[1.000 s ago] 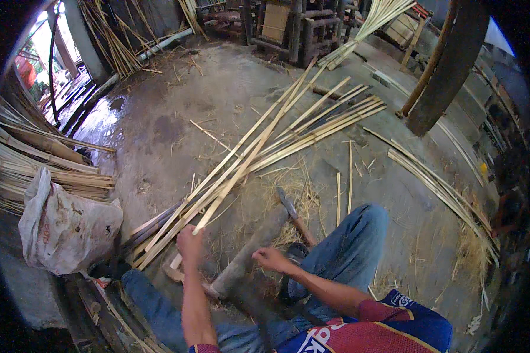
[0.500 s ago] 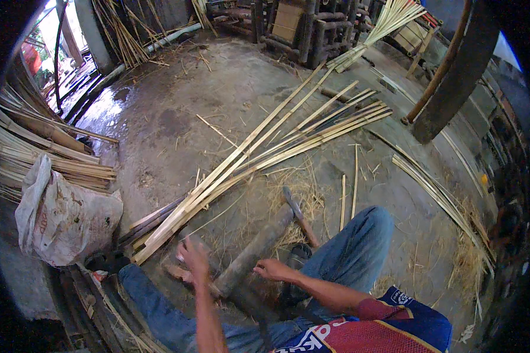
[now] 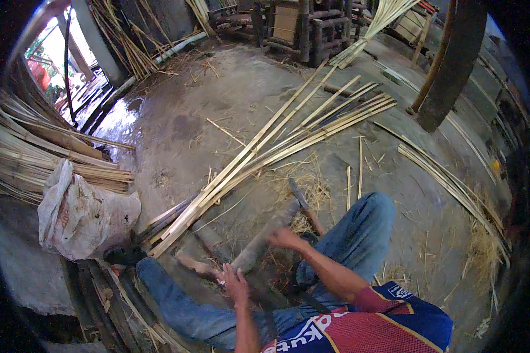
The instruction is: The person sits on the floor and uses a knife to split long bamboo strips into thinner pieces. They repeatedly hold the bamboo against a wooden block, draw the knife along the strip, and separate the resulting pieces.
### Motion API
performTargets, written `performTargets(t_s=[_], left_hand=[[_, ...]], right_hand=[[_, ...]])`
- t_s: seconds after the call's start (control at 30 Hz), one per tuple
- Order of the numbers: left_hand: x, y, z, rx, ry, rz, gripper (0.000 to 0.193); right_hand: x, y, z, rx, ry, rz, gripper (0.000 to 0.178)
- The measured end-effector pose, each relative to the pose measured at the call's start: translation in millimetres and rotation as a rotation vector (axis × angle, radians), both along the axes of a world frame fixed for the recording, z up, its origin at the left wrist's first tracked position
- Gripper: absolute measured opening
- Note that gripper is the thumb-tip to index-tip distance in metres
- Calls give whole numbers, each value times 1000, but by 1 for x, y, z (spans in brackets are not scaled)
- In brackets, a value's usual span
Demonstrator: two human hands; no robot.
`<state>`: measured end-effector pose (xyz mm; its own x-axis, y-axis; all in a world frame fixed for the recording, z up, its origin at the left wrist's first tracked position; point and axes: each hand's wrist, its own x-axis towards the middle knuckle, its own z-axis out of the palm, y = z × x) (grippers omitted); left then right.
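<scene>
Round log [image 3: 264, 236] seen lying slantwise on the floor [image 3: 182, 97], between the person's legs; could be rolled if bumped off-centre, as no wedge can be made out. Left hand [image 3: 237, 288] placed at its near end, by a wood chunk [image 3: 195, 264]; fingers stretched out, whether anything is pinched cannot be told. Right hand [image 3: 287, 240] blurred, held near the log; fingers look loosely curled, grip cannot be told. Tool [image 3: 307, 207] with dark head and wooden handle set at the log's far end; knuckles might be nicked if it is reached past carelessly. Pale strips [image 3: 241, 162] piled crosswise; could be scattered if knocked by a sleeve or foot. Concrete-looking floor littered with shavings [image 3: 313, 185], wet-looking by the doorway. Sack [image 3: 91, 220] and stacked strips [image 3: 62, 150] kept at left, post [image 3: 453, 70] seen at right
</scene>
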<state>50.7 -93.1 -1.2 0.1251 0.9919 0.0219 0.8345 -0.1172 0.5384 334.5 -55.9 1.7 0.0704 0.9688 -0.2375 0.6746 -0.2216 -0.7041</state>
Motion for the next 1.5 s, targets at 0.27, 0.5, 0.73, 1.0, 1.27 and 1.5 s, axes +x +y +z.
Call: performTargets(t_s=[0.27, 0.5, 0.73, 1.0, 1.27, 1.5], left_hand=[[-1, 7, -11, 98, -418, 496, 56], [-46, -2, -46, -467, -246, 474, 63], [-38, -2, -52, -501, -327, 525, 62], [-26, -11, -31, -199, -313, 513, 63], [-20, 13, -29, 115, -173, 525, 51], [-20, 122, 20, -40, -229, 375, 30]], right_hand=[[120, -8, -64, -51, -28, -1370, 60], [67, -18, -58, -359, -54, -1181, 68], [79, -24, -87, -373, -168, -1003, 49], [62, -19, -84, -161, -103, -959, 58], [62, -17, -77, -114, -123, -950, 49], [47, -10, -96, -167, -261, -1026, 55]])
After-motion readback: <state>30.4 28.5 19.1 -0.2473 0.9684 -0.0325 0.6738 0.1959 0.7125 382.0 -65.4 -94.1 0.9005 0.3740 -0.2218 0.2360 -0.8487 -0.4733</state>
